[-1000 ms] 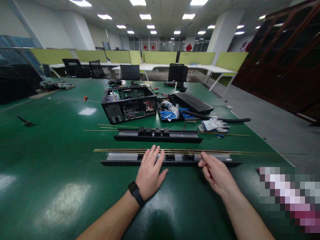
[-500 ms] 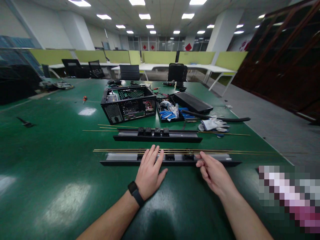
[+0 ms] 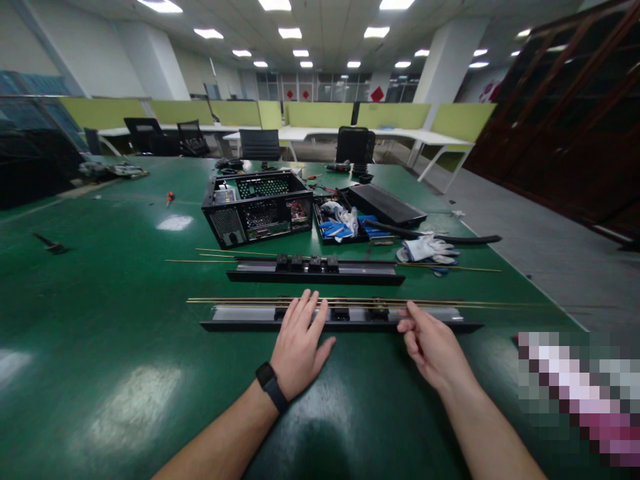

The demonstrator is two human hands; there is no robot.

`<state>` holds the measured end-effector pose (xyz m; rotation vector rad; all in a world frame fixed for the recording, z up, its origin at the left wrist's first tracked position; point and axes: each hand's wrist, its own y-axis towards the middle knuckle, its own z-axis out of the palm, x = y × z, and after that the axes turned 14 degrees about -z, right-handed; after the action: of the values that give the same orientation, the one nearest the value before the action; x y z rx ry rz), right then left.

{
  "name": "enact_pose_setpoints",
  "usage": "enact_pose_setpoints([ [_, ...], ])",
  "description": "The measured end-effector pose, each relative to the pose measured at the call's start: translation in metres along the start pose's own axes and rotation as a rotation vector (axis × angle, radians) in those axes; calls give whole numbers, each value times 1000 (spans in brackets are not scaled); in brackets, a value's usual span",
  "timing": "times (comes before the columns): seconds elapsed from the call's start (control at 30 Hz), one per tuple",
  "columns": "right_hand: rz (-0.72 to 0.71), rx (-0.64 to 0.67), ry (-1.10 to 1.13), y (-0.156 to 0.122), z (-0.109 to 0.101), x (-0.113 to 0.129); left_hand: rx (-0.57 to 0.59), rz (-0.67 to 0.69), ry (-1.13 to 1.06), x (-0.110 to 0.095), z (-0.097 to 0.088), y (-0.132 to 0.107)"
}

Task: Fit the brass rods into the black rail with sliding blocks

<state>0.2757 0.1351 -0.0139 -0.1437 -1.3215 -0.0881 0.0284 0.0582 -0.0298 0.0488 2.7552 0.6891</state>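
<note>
A long black power strip housing [image 3: 240,319] lies across the green table [image 3: 100,320] close to me, with several black socket blocks in its middle. Thin brass rods [image 3: 235,301] run along its far side. My left hand [image 3: 299,347], with a black watch on the wrist, lies flat with fingers stretched over the strip's middle. My right hand [image 3: 431,345] is at the strip's right part, fingers curled and pinched at the strip's near edge. A second strip housing [image 3: 365,273] with socket blocks lies further back, with more brass rods [image 3: 205,257] beside it.
An open black computer case [image 3: 257,207] stands behind the strips. Right of it sit a black tray with blue and white gloves [image 3: 340,220], a flat black panel [image 3: 385,203], a black hose [image 3: 450,238] and white gloves [image 3: 427,249]. A small screwdriver [image 3: 171,197] lies at left. Desks and chairs stand behind.
My right hand shifted slightly left along the near strip and then back right. The left hand has stayed flat in place.
</note>
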Motion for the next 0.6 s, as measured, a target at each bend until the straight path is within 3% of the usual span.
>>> enact_pose_setpoints([
  [0.1, -39, -70, 17, 3, -3, 2, 0, 2, -1, 0, 0, 0],
  [0.33, 10, 79, -5, -4, 7, -2, 0, 5, 14, 0, 1, 0],
  [0.6, -22, -34, 31, 5, -6, 1, 2, 6, 9, 0, 1, 1],
])
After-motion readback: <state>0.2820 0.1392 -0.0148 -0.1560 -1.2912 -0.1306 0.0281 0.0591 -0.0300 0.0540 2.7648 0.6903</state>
